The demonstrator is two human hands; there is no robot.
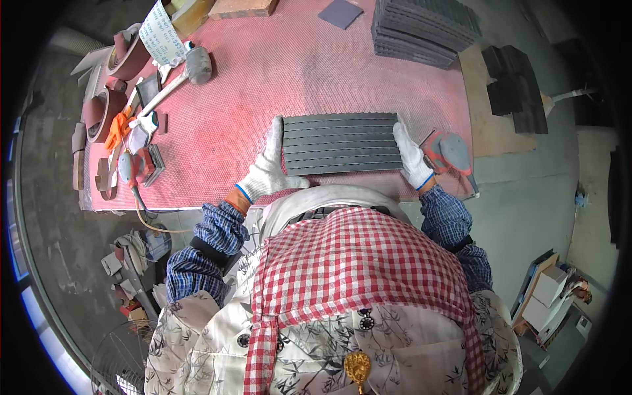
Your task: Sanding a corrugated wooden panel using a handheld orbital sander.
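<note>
A dark grey rectangular panel (342, 143) with lengthwise ridges, or a row of strips side by side, lies on the red mat in front of me. Both my hands wear white knitted gloves. My left hand (268, 166) is against its left end, fingers stretched along that edge and thumb spread along the near side. At the opposite end, my right hand (413, 158) has its fingers bent against the edge, with the thumb near the lower corner. Just beyond the right hand lies a red and grey power sander (451, 153).
The table has a red textured mat (243, 92). To the left are a mallet (197, 66), sanding belt rolls (105, 115), an orange cloth (118, 128) and another sander (130, 168) with a cord. At the far right stand stacked dark panels (421, 29), with a dark square tile (340, 13) beside them.
</note>
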